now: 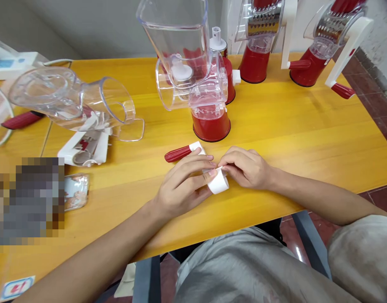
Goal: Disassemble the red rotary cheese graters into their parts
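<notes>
While four red-bottomed graters (211,122) stand on the yellow table (307,126), the left hand (183,185) and right hand (246,168) pinch one white crank (219,183) near the front edge, fingers curled tight. It lies slanted, and its red grip (177,154) points left and away.

Assembly workshop — unfinished graters (262,38) everywhere

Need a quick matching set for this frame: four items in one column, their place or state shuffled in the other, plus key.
1. white crank
2. red-based grater body
3. clear housing
4. rightmost drum grater

a. lying on its side, left of table
b. standing at back right corner
c. pinched between left hand and right hand
d. upright, mid-table

Pairs: 1-c, 2-d, 3-a, 4-b
</notes>
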A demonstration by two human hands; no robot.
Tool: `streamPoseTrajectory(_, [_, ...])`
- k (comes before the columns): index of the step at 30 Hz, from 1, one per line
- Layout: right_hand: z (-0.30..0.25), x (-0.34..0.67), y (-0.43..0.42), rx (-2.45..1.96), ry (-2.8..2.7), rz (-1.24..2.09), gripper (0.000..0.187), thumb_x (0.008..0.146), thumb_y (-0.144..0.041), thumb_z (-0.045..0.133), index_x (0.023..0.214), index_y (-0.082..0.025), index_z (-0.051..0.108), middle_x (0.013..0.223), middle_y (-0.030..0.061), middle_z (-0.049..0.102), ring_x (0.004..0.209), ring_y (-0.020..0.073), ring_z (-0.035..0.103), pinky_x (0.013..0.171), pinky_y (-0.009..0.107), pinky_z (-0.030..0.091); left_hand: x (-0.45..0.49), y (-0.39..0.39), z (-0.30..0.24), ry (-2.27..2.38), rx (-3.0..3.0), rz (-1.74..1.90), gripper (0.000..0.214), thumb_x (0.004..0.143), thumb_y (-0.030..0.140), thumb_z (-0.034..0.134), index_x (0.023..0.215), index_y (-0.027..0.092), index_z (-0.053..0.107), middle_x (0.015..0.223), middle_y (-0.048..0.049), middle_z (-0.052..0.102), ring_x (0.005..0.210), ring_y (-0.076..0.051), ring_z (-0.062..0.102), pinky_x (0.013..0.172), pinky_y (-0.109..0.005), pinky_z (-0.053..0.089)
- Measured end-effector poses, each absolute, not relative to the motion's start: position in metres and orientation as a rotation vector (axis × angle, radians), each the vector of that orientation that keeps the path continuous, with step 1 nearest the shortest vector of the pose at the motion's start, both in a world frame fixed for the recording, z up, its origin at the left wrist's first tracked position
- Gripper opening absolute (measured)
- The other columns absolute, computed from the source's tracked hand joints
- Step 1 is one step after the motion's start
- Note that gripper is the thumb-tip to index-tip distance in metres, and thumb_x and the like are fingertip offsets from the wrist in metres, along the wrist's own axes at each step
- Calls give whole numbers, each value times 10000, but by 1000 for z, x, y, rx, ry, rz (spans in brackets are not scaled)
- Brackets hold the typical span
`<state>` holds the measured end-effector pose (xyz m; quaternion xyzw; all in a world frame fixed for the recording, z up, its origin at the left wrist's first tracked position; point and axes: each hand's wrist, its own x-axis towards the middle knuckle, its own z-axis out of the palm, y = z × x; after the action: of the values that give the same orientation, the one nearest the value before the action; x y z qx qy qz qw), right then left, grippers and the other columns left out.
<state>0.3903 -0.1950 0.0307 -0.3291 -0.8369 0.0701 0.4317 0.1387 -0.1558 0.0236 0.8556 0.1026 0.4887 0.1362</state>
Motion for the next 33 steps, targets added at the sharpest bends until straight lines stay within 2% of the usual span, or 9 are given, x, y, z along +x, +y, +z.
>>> streamPoseTrajectory(9, [40,395,-194,-974,-1888,657,315,1144,-459,610,1126,-174,742,937,39,762,767,56,624,708,204,499,136,-150,25,335,2422,1376,540,1010,263,912,1497,306,683,1296,-117,834,1233,-301,857,1102,-507,731])
streamPoseTrajectory(13, [44,409,-189,-1111,-1640,904,551,1129,-574,616,774,-154,591,678,-6,588,620,29,508,604,190,415,128,-148,31,387,2384,1393,702,973,329,916,1626,317,659,1298,-136,838,1130,-315,861,950,-452,755])
streamPoseTrajectory(18, [39,407,-188,-1086,-1486,1048,380,1079,-555,712,1128,-178,714,1041,24,804,647,18,639,594,177,523,133,-159,39,538,1867,1451,667,1030,513,888,1643,331,698,1193,-108,831,856,-233,827,700,-326,727])
streamPoseTrajectory(21, [40,405,-192,-1123,-1554,972,499,1140,-497,601,819,-136,726,810,40,771,632,27,652,630,169,527,140,-164,43,625,1482,1219,496,1080,497,842,1520,278,774,1185,-82,808,752,-165,784,634,-268,722])
streamPoseTrajectory(22, [41,405,-193,-1123,-1571,957,496,1147,-475,582,830,-132,749,868,53,802,615,20,643,630,173,534,142,-164,44,661,1393,1136,490,1067,514,857,1477,257,785,1173,-78,803,730,-155,771,618,-263,723])
streamPoseTrajectory(25, [44,407,-193,-1095,-1589,1013,336,1092,-437,684,1311,-198,772,1379,91,822,648,16,685,653,204,612,146,-160,42,741,1227,992,586,983,588,929,1399,206,773,1099,-60,782,656,-137,732,571,-267,721])
streamPoseTrajectory(26, [45,409,-193,-1097,-1596,1027,364,1079,-438,705,1356,-207,750,1378,90,822,654,22,695,647,204,615,147,-159,41,759,1188,976,605,963,602,945,1378,198,770,1070,-50,771,651,-135,725,562,-269,721])
streamPoseTrajectory(30, [43,411,-193,-1189,-1586,924,452,1132,-471,619,845,-145,740,689,5,705,526,14,569,536,150,461,149,-156,39,805,1082,956,638,900,604,1001,1325,187,771,1001,-18,739,658,-119,694,556,-258,720])
streamPoseTrajectory(33, [40,408,-195,-1133,-1574,914,259,1134,-373,616,1037,-182,761,749,-25,712,525,13,556,575,163,532,152,-161,42,806,1018,903,669,880,636,1009,1317,191,766,998,-18,745,701,-134,701,571,-279,736])
